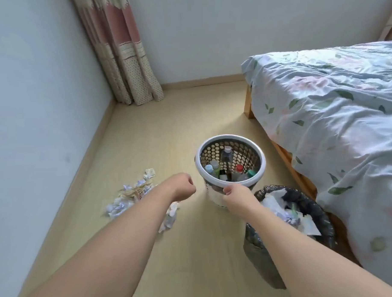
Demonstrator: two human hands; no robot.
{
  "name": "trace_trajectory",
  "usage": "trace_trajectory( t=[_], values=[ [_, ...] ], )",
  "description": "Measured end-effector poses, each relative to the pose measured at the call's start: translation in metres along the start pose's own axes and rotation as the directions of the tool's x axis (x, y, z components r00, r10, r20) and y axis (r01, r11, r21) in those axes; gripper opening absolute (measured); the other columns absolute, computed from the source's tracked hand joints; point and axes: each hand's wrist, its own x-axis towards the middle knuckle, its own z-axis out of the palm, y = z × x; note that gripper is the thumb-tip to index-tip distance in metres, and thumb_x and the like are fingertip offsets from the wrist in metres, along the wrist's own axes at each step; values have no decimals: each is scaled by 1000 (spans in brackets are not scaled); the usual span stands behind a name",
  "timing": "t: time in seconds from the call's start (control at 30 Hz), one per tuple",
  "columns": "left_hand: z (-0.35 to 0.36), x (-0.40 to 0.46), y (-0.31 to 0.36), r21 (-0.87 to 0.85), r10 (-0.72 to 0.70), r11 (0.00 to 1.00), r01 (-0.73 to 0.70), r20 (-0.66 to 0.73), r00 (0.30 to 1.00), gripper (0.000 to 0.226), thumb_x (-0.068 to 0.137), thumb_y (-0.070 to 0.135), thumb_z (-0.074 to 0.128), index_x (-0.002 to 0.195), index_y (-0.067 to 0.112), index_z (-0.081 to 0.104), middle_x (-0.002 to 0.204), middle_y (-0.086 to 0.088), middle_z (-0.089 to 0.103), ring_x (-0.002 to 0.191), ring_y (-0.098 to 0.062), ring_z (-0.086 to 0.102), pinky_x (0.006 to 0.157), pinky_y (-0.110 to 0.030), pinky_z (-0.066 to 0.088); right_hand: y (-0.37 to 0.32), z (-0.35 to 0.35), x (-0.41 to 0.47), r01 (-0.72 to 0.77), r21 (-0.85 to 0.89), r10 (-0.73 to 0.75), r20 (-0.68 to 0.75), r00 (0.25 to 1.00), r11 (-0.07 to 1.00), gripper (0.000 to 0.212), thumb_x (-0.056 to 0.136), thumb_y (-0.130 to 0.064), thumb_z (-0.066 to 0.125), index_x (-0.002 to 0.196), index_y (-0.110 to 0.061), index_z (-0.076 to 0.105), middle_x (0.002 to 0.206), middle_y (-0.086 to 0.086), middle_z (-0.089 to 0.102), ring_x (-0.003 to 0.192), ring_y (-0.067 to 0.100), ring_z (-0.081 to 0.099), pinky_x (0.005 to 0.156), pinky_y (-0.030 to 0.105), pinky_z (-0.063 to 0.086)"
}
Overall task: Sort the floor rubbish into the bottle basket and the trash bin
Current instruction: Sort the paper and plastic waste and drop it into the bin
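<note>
A white perforated bottle basket [231,139] stands on the floor and holds several capped plastic bottles [227,157]. My right hand [236,196] is at its near rim, fingers curled close to the rim edge. My left hand [182,189] hovers left of the basket as a fist with nothing in it. The trash bin [321,213], lined with a black bag, stands right of the basket and contains crumpled paper. A pile of crumpled paper scraps [133,197] lies on the floor to the left, partly hidden by my left forearm.
A bed [336,104] with a floral sheet fills the right side, close behind the bin. A curtain [127,63] hangs in the far corner. A wall [36,120] runs along the left. Bare wooden floor [164,129] stretches beyond the basket.
</note>
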Motion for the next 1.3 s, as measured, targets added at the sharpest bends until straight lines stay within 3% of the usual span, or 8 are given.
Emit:
trace_trajectory(
  t=[0.17, 0.33, 0.47, 0.7, 0.97, 1.17, 1.23, 1.3],
  values=[
    [-38, -15, -128, -51, -136, 990, 135, -36, 990, 12, 83, 14, 43, 75, 17, 51, 76, -6, 49, 68, -22, 42, 66, -30, 35, -93, 83, 16, 158, -86, -144, 148, 978, 984, 41, 88, -19, 51, 128, -19, 56, 124, 1, 59, 105, 17, 57, 79, 24, 44],
    [-47, -16, -237, -104, -254, 964, 246, -72, 965, 22, 89, 8, 43, 70, 17, 43, 79, -17, 53, 73, -23, 43, 52, -27, 29, -149, 149, 49, 259, -207, -210, 228, 951, 943, 42, 89, -14, 48, 131, -15, 54, 130, 3, 55, 114, 21, 54, 89, 28, 45],
    [-32, 26, -303, -133, -317, 943, 306, -72, 945, 28, 90, 10, 41, 63, 17, 37, 65, -7, 44, 59, -18, 36, 49, -28, 23, -156, 186, 112, 207, -244, -157, 208, 965, 947, 42, 87, -10, 46, 127, -12, 54, 123, 6, 58, 100, 23, 60, 80, 32, 51],
    [0, 171, -352, -110, -314, 946, 305, -82, 946, 25, 84, 13, 41, 98, 13, 62, 108, -7, 63, 105, -30, 56, 88, -37, 50, -126, 230, 263, 149, -321, -110, 136, 985, 935, 37, 93, -17, 46, 128, -8, 53, 126, 8, 58, 108, 26, 57, 90, 35, 49],
    [46, 298, -343, -82, -212, 974, 210, -16, 977, 39, 93, 28, 41, 123, 41, 62, 156, 2, 28, 142, -28, 17, 114, -41, 18, -77, 297, 384, 170, -334, -103, 209, 973, 927, 48, 92, -21, 53, 138, -11, 47, 127, 12, 59, 112, 30, 59, 94, 37, 49],
    [82, 321, -361, -34, -203, 979, 202, -14, 979, 44, 99, 23, 32, 135, 33, 55, 152, 5, 42, 146, -22, 24, 119, -48, -3, -51, 332, 402, 173, -449, -128, 130, 983, 877, 28, 90, -24, 51, 112, -15, 64, 115, 10, 58, 109, 33, 51, 90, 40, 48],
    [85, 317, -367, -55, -185, 982, 180, -95, 978, 45, 101, 22, 30, 140, 30, 51, 151, 7, 44, 143, -17, 32, 121, -46, 4, -52, 332, 402, 175, -467, -147, 95, 985, 867, 24, 91, -24, 53, 109, -16, 68, 114, 8, 57, 110, 30, 49, 89, 39, 48],
    [83, 309, -371, -167, -172, 975, 145, -163, 971, 43, 100, 21, 33, 137, 28, 55, 143, 9, 52, 126, -12, 51, 114, -39, 30, -57, 327, 398, 178, -445, -172, 54, 984, 878, 23, 90, -21, 54, 104, -17, 71, 111, 7, 58, 108, 30, 50, 87, 39, 48]
  ],
)
